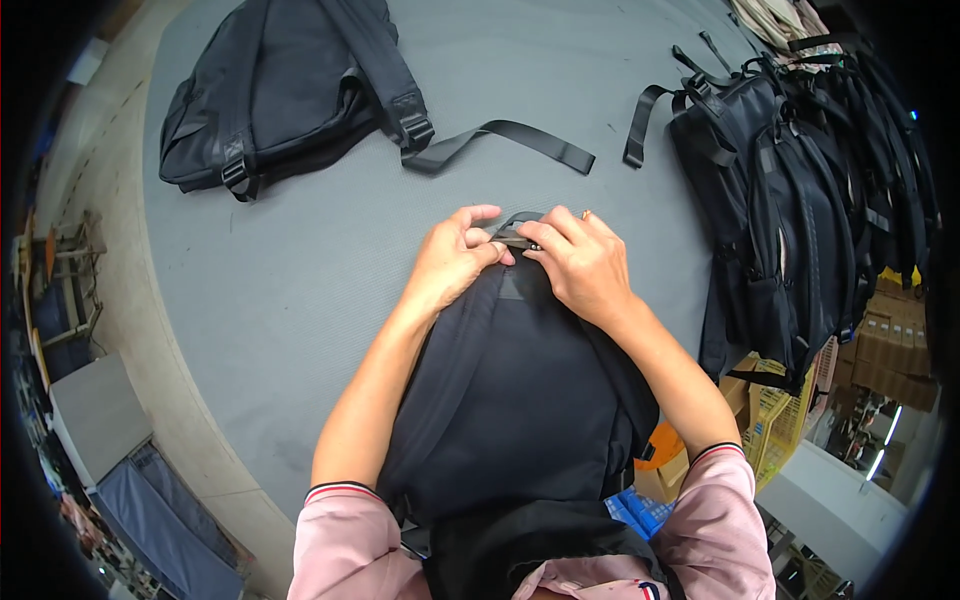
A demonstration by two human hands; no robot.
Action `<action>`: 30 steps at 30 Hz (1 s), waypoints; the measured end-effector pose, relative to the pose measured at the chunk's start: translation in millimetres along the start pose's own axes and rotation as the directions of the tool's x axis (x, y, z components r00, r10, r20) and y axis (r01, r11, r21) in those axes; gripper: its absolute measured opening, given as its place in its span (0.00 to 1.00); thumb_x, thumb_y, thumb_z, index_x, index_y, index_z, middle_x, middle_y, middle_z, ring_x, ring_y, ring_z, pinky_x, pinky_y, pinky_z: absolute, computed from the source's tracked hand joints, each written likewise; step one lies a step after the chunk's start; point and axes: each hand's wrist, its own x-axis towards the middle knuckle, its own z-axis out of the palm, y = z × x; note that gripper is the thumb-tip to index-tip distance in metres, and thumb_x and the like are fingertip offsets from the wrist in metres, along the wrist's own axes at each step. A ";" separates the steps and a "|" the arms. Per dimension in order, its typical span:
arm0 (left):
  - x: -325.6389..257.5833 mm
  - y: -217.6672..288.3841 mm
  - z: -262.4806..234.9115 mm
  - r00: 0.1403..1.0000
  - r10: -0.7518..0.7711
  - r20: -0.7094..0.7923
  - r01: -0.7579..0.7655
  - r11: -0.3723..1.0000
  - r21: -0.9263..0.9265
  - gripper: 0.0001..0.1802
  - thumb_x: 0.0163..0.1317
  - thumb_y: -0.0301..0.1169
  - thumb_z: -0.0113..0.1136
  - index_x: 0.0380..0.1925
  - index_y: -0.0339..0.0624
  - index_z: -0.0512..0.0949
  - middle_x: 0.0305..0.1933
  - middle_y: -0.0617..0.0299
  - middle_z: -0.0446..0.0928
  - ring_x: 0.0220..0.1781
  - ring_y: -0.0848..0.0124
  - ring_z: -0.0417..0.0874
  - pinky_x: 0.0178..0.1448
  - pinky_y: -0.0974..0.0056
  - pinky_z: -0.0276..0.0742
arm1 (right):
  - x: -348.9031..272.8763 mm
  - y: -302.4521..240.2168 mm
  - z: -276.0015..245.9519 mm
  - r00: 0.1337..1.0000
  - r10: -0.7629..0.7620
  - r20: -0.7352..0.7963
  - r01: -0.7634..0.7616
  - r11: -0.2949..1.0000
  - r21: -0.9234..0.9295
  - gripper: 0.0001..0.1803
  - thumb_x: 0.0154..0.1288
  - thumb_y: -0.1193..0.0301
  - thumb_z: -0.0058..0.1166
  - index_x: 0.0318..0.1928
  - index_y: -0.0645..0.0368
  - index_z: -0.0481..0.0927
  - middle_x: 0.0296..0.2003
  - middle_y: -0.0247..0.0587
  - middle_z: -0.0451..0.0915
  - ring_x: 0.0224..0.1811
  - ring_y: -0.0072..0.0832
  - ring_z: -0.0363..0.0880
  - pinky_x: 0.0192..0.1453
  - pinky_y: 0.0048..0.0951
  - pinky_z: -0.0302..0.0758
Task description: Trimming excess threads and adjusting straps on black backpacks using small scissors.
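A black backpack [530, 380] lies in front of me with its padded straps facing up and its top end pointing away. Both my hands meet at its top, by the narrow hanging loop [522, 217]. Thumb and fingers of my left hand [455, 258] pinch the fabric edge beside the loop, the forefinger lifted off. My right hand [583, 262] is closed around a small greyish metal tool [513, 240], which looks like thread snips. Its tip lies between the two hands against the loop's base. Fingers hide most of the tool.
Another black backpack [290, 100] lies at the far left of the grey table [300, 290], a loose webbing strap [510, 135] trailing from it. Several black backpacks [790, 220] are heaped along the right edge. Below them stand a yellow crate [775, 425] and cardboard boxes [890, 345].
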 end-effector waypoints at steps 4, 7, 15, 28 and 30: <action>0.0 3.1 1.7 1.000 -0.016 -0.014 0.016 0.999 0.035 0.27 0.55 0.21 0.54 0.57 0.28 0.64 0.30 0.55 0.81 0.38 0.74 0.81 0.47 0.72 0.72 | -1.4 5.8 4.1 0.983 -0.179 -0.041 0.174 0.978 -0.114 0.14 0.45 0.75 0.62 0.36 0.54 0.78 0.27 0.28 0.73 0.26 0.26 0.74 0.29 0.29 0.65; 0.7 2.0 0.9 1.000 -0.007 -0.011 0.007 1.000 0.011 0.27 0.55 0.21 0.54 0.57 0.28 0.64 0.30 0.55 0.81 0.38 0.74 0.81 0.46 0.72 0.72 | -6.4 5.9 -3.6 0.990 -0.135 -0.038 0.133 0.990 -0.055 0.14 0.45 0.75 0.62 0.37 0.54 0.78 0.27 0.29 0.73 0.26 0.25 0.75 0.31 0.28 0.67; 8.1 9.9 -4.8 0.993 0.092 0.080 -0.112 0.948 0.298 0.32 0.53 0.21 0.59 0.61 0.41 0.65 0.47 0.60 0.73 0.38 0.80 0.70 0.49 0.75 0.68 | -31.2 38.6 -12.6 0.748 0.642 0.170 -0.647 0.648 0.402 0.11 0.53 0.77 0.62 0.38 0.62 0.77 0.38 0.36 0.76 0.39 0.26 0.79 0.42 0.27 0.73; 64.6 29.1 37.2 0.950 -0.262 0.169 0.200 0.928 0.316 0.13 0.61 0.28 0.58 0.46 0.37 0.79 0.29 0.70 0.77 0.23 0.83 0.67 0.30 0.78 0.66 | -60.9 52.3 -0.9 0.812 0.582 -0.032 -0.439 0.646 0.624 0.06 0.57 0.77 0.57 0.36 0.65 0.78 0.29 0.38 0.77 0.28 0.28 0.75 0.35 0.27 0.73; 68.1 27.1 36.9 0.956 -0.237 0.176 0.184 0.944 0.273 0.13 0.59 0.25 0.57 0.44 0.36 0.79 0.31 0.67 0.78 0.22 0.83 0.67 0.29 0.78 0.67 | -57.6 51.3 -1.1 0.819 0.573 -0.030 -0.459 0.687 0.563 0.07 0.54 0.76 0.60 0.35 0.62 0.78 0.30 0.40 0.75 0.29 0.35 0.76 0.36 0.30 0.73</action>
